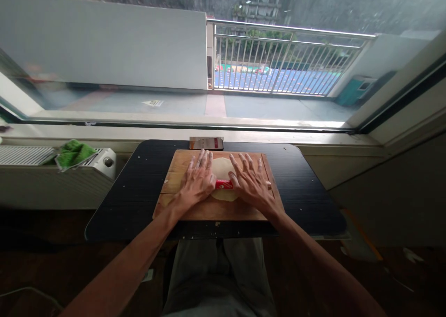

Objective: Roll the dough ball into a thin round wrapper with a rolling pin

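Note:
A flattened round of pale dough [223,167] lies on a wooden cutting board [195,211]. Across the dough rests a rolling pin [224,184] with a red middle section. My left hand [199,177] lies palm down over the pin's left part, fingers stretched forward. Over its right part is my right hand [249,180], also palm down, with the fingers spread. White powder coats the fingers of both hands. The palms hide most of the pin; a small piece of its right end shows beyond my right hand.
The board sits on a black table [121,191] with rounded corners. Behind it, a phone-like rectangular object [206,143] lies by the windowsill [139,133]. A green cloth [75,154] rests on a white radiator [80,182] at the left. A large window stands ahead.

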Motion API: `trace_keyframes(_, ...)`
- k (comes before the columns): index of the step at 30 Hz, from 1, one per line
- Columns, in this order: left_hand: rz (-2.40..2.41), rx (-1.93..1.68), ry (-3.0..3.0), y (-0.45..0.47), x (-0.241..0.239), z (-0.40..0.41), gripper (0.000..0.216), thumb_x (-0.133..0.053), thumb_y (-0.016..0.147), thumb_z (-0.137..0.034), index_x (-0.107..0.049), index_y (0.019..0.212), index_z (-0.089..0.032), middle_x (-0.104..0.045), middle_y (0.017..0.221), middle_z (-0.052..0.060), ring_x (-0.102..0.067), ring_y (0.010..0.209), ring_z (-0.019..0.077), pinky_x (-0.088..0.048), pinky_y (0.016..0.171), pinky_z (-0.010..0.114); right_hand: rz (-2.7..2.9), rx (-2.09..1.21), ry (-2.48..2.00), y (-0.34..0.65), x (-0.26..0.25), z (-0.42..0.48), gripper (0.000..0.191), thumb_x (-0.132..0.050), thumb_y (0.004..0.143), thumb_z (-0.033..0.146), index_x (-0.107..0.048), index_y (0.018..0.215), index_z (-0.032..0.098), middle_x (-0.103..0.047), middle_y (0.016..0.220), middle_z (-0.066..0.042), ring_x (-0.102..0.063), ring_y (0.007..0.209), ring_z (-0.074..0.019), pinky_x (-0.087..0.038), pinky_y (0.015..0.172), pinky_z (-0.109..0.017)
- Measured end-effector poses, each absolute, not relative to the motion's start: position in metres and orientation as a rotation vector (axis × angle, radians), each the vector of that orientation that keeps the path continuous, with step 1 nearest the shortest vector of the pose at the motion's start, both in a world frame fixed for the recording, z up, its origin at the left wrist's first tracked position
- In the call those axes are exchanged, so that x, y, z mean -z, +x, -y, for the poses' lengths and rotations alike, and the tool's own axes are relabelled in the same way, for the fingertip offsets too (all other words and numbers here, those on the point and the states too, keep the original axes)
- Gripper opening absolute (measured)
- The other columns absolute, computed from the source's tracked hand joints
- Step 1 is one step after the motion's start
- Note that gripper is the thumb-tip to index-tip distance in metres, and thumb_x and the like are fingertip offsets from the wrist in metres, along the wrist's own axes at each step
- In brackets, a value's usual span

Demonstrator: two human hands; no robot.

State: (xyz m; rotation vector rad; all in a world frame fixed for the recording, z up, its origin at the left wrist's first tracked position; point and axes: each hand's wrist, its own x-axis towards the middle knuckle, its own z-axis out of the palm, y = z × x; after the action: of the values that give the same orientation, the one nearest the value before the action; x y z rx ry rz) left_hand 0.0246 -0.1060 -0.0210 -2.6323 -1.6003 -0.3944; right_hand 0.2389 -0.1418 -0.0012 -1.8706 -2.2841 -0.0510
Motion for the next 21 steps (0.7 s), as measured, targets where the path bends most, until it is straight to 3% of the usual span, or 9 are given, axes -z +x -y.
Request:
trace_keyframes(6, 1.665, 0.576, -2.51, 0.025, 0.032, 0.14, 0.081, -0.041, 0.106, -0.026, -0.018, 0.181, -0.009, -0.035, 0.184, 0.022, -0.027, 0.174, 0.0331, -0.025, 0.141, 0.054, 2.296, 0.064, -1.838, 0.234, 0.004, 0.167, 0.068, -0.042, 0.117, 0.038, -0.028, 0.183, 0.029, -0.034, 0.187, -0.012, -0.027, 0.173, -0.0378, -0.016, 0.138, -0.07)
trace_keyframes(11, 1.723, 0.449, -2.593, 0.029, 0.029, 0.095, 0.083, -0.046, 0.101, -0.027, -0.026, 0.18, -0.009, -0.035, 0.184, 0.021, -0.024, 0.175, 0.0338, -0.024, 0.141, 0.058, 2.297, -0.032, -1.87, 0.239, 0.003, 0.132, 0.071, -0.039, 0.119, 0.045, -0.019, 0.185, 0.029, -0.031, 0.188, -0.012, -0.026, 0.174, -0.036, -0.013, 0.139, -0.069)
trace_keyframes(15, 1.779, 0.294, -2.683, 0.034, 0.019, 0.061, 0.082, -0.044, 0.101, -0.027, -0.027, 0.179, -0.007, -0.033, 0.184, 0.023, -0.024, 0.175, 0.0355, -0.026, 0.14, 0.061, 2.308, -0.213, -1.898, 0.242, -0.002, 0.103, 0.072, -0.032, 0.12, 0.05, -0.011, 0.185, 0.03, -0.027, 0.189, -0.012, -0.022, 0.175, -0.036, -0.018, 0.137, -0.07)
trace_keyframes(21, 1.701, 0.375, -2.603, 0.03, 0.021, 0.108, 0.077, -0.041, 0.104, -0.024, -0.03, 0.177, -0.002, -0.032, 0.185, 0.023, -0.023, 0.175, 0.0334, -0.023, 0.143, 0.055, 2.291, -0.016, -1.845, 0.234, 0.003, 0.14, 0.071, -0.04, 0.118, 0.046, -0.021, 0.185, 0.028, -0.034, 0.187, -0.013, -0.023, 0.174, -0.0362, -0.012, 0.139, -0.068)
